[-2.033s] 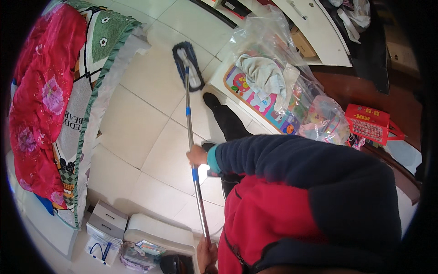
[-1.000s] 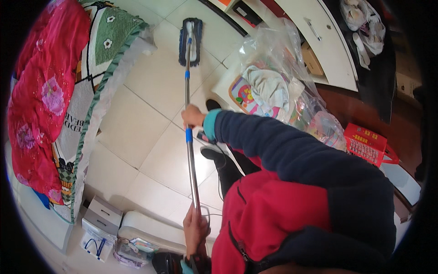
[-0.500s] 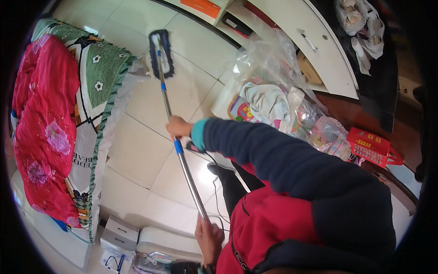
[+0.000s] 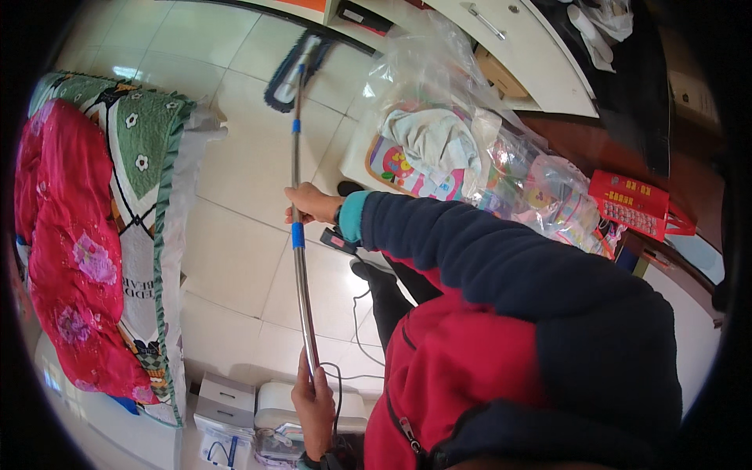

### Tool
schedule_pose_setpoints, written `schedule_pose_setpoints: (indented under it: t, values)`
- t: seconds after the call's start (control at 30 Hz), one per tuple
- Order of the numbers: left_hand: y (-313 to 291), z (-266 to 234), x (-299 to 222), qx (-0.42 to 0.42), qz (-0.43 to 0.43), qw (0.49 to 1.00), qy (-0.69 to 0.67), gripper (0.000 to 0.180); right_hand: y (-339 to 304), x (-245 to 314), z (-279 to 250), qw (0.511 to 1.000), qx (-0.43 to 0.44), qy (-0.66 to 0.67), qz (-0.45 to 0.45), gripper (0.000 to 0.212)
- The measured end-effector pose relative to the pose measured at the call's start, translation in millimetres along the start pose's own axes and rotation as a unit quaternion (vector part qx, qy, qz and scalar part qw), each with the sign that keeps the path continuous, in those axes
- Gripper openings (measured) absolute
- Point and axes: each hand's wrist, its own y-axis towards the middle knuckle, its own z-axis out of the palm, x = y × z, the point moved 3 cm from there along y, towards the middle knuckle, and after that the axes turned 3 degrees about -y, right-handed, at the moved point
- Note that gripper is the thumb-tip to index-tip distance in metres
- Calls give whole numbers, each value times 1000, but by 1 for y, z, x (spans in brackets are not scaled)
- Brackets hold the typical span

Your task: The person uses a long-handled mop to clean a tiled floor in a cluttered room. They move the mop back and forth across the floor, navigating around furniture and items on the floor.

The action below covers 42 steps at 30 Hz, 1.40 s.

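A flat mop [image 4: 303, 294] with a silver pole, blue rings and a dark blue fringed head slants across the tiles. Its head [image 4: 283, 84] lies flat on the floor near the foot of the cabinet. Around the middle of the pole, just above a blue ring, my right hand [image 4: 315, 204] is closed. Lower down, my left hand [image 4: 315, 411] grips the pole close to its near end. A dark cable hangs in a loop beside the left hand, running toward a small black device [image 4: 337, 241] on the floor by my foot.
At left stands a bed [image 4: 141, 204] with a pink flowered quilt. Plastic bags [image 4: 509, 160] and a pale cloth [image 4: 435, 141] pile up at right, below an open-shelved cabinet [image 4: 501, 47]. A red box [image 4: 627, 205] sits farther right. Small grey drawers [image 4: 225, 399] stand at the bottom.
The mop head has moved right and farther away, toward the cabinet, and has turned. The pole stands more upright in view. Both hands keep their hold, and the left has shifted left.
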Motion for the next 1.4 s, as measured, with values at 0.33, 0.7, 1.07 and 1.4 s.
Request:
schedule_pose_setpoints:
  t: [0.33, 0.7, 1.07, 1.4]
  values:
    - [-20, -6, 87, -25, 188, 925, 329, 48, -25, -90, -17, 990, -126, 50, -41, 13]
    - [-89, -26, 280, -118, 193, 909, 349, 56, -9, -302, 43, 999, -5, 30, 26, 7]
    - [-184, 60, 407, -91, 95, 975, 179, 60, -130, -403, 31, 976, 6, -197, 95, 15]
    - [-291, 183, 495, -106, 106, 983, 103, 56, -153, -574, -72, 896, 163, -412, 0, 17]
